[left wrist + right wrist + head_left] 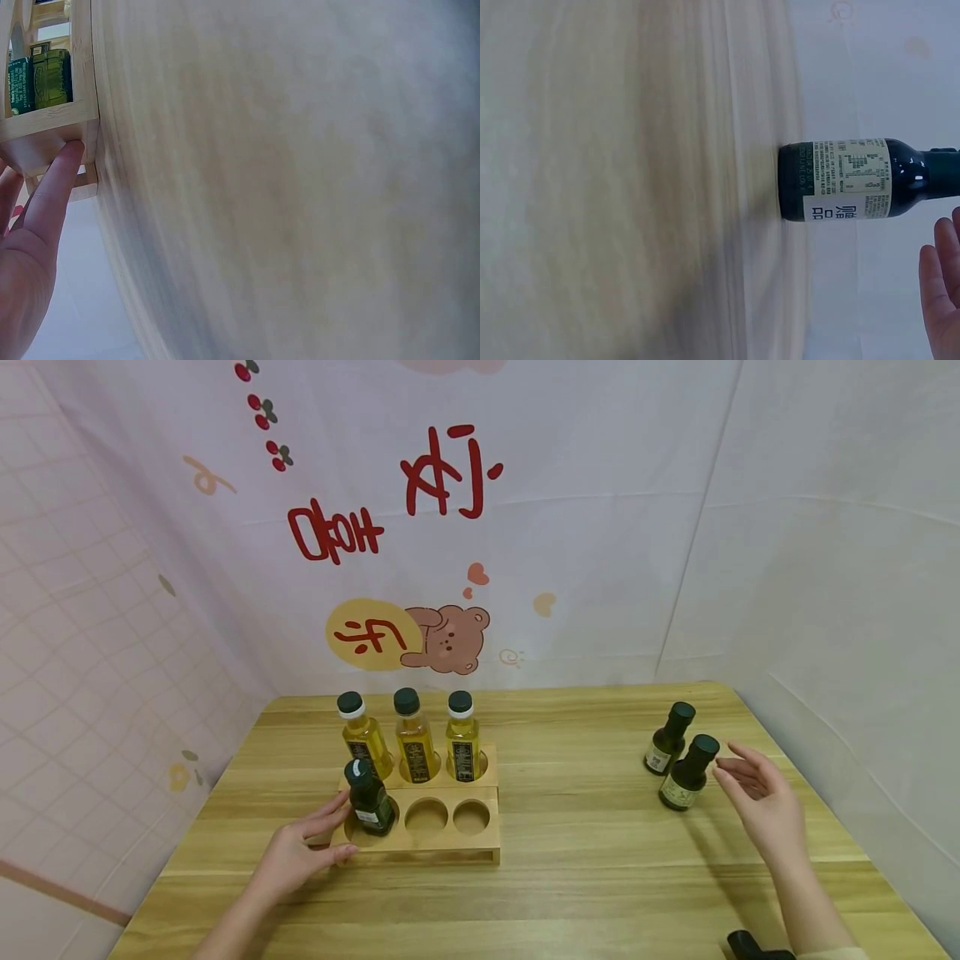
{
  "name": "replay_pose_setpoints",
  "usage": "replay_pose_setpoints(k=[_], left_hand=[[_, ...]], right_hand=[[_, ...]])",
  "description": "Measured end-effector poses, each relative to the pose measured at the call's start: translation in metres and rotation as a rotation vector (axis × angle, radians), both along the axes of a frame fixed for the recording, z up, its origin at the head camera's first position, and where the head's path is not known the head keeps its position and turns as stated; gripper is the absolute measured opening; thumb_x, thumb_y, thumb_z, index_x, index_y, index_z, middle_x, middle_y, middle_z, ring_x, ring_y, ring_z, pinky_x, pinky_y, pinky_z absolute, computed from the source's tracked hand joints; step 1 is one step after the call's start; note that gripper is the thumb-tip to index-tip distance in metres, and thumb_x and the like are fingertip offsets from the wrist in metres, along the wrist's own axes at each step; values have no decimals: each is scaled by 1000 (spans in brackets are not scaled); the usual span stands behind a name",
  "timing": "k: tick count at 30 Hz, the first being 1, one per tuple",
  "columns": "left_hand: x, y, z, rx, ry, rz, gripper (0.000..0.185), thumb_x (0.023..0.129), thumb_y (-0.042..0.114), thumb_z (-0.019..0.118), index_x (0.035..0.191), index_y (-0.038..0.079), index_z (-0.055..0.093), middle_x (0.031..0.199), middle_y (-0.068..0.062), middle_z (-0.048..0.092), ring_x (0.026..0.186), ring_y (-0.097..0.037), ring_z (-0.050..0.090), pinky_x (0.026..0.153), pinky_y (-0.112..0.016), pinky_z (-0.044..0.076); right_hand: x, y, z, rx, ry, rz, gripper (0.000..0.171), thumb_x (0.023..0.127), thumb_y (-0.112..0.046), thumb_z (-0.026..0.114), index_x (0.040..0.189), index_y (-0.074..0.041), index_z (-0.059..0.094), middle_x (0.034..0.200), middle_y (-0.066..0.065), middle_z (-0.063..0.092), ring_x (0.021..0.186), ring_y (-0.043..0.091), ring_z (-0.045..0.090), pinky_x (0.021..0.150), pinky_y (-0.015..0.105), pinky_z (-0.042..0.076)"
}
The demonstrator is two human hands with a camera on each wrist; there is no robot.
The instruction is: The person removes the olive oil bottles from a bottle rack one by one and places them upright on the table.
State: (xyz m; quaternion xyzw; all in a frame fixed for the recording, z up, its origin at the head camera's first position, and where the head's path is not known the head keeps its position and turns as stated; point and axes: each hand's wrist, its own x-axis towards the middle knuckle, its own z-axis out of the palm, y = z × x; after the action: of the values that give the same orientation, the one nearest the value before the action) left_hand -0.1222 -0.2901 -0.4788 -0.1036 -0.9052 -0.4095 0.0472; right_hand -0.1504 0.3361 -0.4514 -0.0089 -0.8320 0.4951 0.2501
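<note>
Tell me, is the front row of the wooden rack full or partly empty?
Partly empty. Only one dark bottle stands in the front row of the wooden rack; the other two holes show bare.

Bright, even, soft-shadowed light; the head view bends at its edges, both wrist views blur.

Wooden table (585, 877) — rack (450, 843), 2 bottles (678, 760)
</note>
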Motion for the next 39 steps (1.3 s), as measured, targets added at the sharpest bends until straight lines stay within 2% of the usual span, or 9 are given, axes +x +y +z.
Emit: replay_pose_setpoints(k=[7,16,23,30,34,37,39], left_hand=[[0,0,0,-31,5,10,66,76,39,85,130,8,65,146,5,50,129,-26,50,95,-26,44],[0,0,1,-20,-7,9,67,76,40,85,131,8,65,147,5,50,129,-27,49,92,-27,48],[1,1,2,-23,-12,13,67,76,40,85,131,8,65,146,5,50,130,-27,49,92,-26,48],[1,1,1,-28,0,11,66,76,39,85,130,7,65,146,6,51,130,-26,49,94,-19,41],[1,0,0,-24,7,6,66,76,39,85,130,7,65,146,5,51,130,-26,48,94,-18,41],[0,0,0,-18,8,4,66,76,39,85,130,7,66,146,5,51,130,-27,49,92,-19,44],[0,0,0,-18,9,4,66,76,39,85,130,7,66,146,5,51,129,-28,49,91,-20,45]], right_hand=[[4,-1,7,36,29,-29,45,92,-8,71,135,-6,59,100,-19,68,88,-8,63,79,6,46],[7,-14,19,60,120,17,44,87,3,73,130,1,61,96,-14,68,86,-4,64,75,7,47],[7,-32,21,99,163,105,47,85,11,72,130,2,61,98,-3,71,89,-3,63,78,8,47],[8,-64,30,161,227,246,50,81,21,69,128,8,59,98,23,68,90,1,64,77,10,48],[10,-84,36,189,231,315,51,80,20,71,128,7,59,100,22,69,91,15,66,79,12,49],[7,-97,34,197,233,360,52,79,18,72,128,6,59,102,21,70,90,26,66,79,16,51],[4,-105,32,192,243,389,53,78,19,73,128,7,59,103,22,70,89,29,67,79,19,53]])
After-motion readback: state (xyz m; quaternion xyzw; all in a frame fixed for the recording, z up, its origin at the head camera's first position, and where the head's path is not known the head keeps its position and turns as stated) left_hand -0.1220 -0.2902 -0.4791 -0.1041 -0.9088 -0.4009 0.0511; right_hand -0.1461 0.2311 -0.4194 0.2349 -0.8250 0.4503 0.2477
